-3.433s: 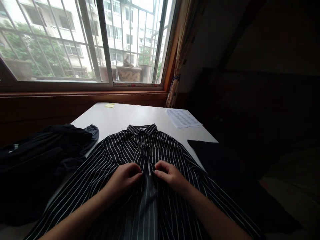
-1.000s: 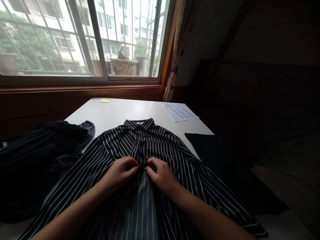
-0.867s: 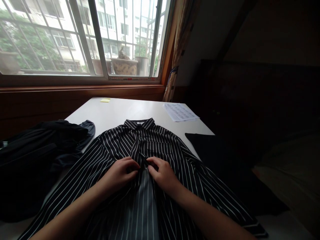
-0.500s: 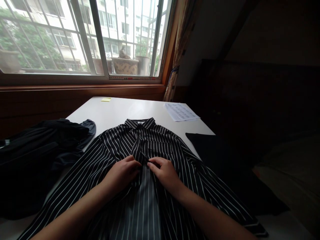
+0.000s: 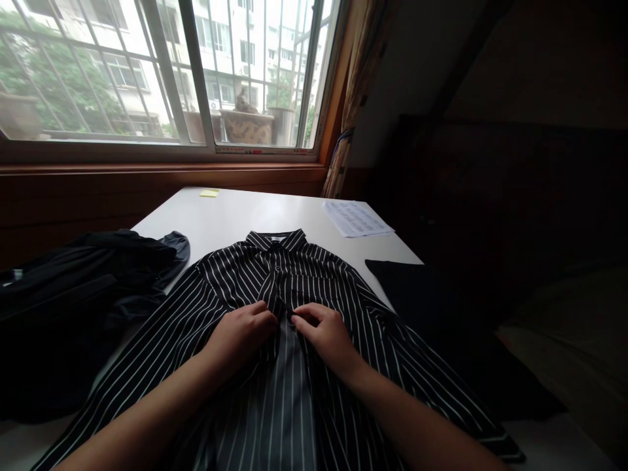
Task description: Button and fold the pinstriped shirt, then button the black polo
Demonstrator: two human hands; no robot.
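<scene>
Two bare hands work at the middle of a black shirt (image 5: pixel 314 278) with white stripes. The shirt lies face up on a white table (image 5: pixel 265 209), its collar (image 5: pixel 294 241) toward the window (image 5: pixel 147 85) and its sleeves spread out to both sides, running down toward the person. One button (image 5: pixel 277 267) shows below the collar. Lower down, between the hands, the front parts, and the greyer inside of the back shows in the gap.

The left hand (image 5: pixel 243 327) rests on the shirt just left of the opening, its fingers bent inward and knuckles up; the tips are hidden, so whether they grip the cloth cannot be told. The right hand (image 5: pixel 326 330) is just across the opening, thumb and forefinger pinching the edge of the front, the other fingers curled.

Left of the shirt is a heap of dark clothes (image 5: pixel 98 281), rumpled, at the table's edge. To the right, a dark cloth (image 5: pixel 422 307) lies partly on the table, most of it lost in shadow. Printed papers (image 5: pixel 356 218) lie near the far right corner, and a yellow note (image 5: pixel 209 193) near the far left one. A patterned curtain (image 5: pixel 343 144) hangs gathered beside the window.
</scene>
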